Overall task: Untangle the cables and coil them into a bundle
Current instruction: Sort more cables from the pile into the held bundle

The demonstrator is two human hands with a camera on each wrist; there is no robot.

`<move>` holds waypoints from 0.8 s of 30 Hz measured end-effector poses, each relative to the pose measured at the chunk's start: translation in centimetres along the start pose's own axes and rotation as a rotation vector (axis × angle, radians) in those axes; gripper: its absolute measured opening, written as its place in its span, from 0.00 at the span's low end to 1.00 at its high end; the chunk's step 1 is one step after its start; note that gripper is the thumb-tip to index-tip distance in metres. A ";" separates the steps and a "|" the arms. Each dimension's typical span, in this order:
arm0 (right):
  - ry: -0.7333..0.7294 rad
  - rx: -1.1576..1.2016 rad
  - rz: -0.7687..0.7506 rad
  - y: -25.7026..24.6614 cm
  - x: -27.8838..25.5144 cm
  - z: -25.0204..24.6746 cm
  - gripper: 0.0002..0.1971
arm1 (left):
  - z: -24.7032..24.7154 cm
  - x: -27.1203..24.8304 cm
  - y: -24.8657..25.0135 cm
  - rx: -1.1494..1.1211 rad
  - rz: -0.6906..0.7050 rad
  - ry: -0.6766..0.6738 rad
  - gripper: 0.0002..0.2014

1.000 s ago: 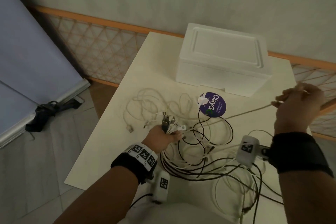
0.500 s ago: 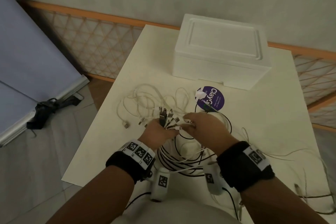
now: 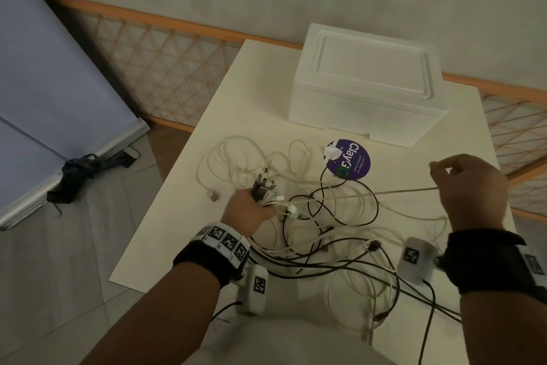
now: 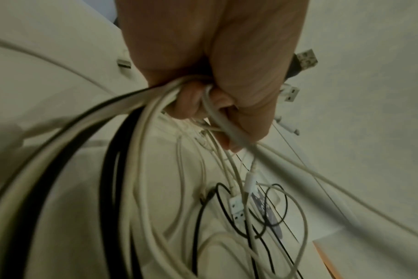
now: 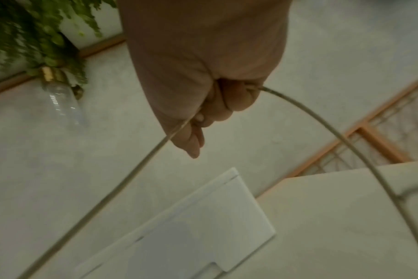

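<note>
A tangle of white and black cables [image 3: 322,234] lies over the near half of the cream table [image 3: 242,116]. My left hand [image 3: 247,210] grips a bunch of cable ends [image 3: 265,188], their plugs sticking up past my fist; in the left wrist view my left hand [image 4: 217,98] is curled round several white and black cables [image 4: 136,143]. My right hand [image 3: 464,187], raised at the right, pinches one white cable [image 3: 370,193] stretched taut toward the bunch. In the right wrist view my right hand [image 5: 210,111] holds the white cable [image 5: 322,120] as it bends over my fingers.
A white foam box [image 3: 367,86] stands at the back of the table, with a round purple sticker [image 3: 350,159] in front of it. A wooden lattice rail [image 3: 165,68] runs behind. A blue panel [image 3: 44,83] leans at the left above the tiled floor.
My right hand left the bunch beside my left hand and swung out to the right, drawing one white cable taut. My left hand kept its grip on the plug ends.
</note>
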State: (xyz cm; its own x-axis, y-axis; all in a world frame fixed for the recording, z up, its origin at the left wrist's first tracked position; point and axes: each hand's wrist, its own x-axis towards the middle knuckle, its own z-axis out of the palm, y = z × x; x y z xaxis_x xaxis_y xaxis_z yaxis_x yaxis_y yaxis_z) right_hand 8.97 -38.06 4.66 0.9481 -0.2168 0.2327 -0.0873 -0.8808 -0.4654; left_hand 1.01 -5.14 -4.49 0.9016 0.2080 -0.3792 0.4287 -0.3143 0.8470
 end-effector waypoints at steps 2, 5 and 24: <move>-0.066 -0.064 0.037 0.8 -0.2 0.4 0.08 | -0.6 0.2 -0.4 -0.069 -0.049 0.025 0.16; -0.131 -0.291 -0.081 -0.6 -1.2 2.3 0.10 | -0.9 0.2 -0.4 -0.148 -0.077 0.043 0.14; -0.652 0.017 -0.563 -12.9 -8.6 8.3 0.14 | 1.0 -1.5 1.4 -0.668 -0.327 0.229 0.04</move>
State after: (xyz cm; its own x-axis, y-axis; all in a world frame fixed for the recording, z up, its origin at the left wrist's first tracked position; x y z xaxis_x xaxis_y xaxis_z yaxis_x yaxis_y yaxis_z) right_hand 4.49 -21.34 1.52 0.8355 0.5399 -0.1022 0.4482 -0.7772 -0.4417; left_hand 0.35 -6.83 -3.10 0.6696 0.4031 -0.6238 0.4804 0.4054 0.7777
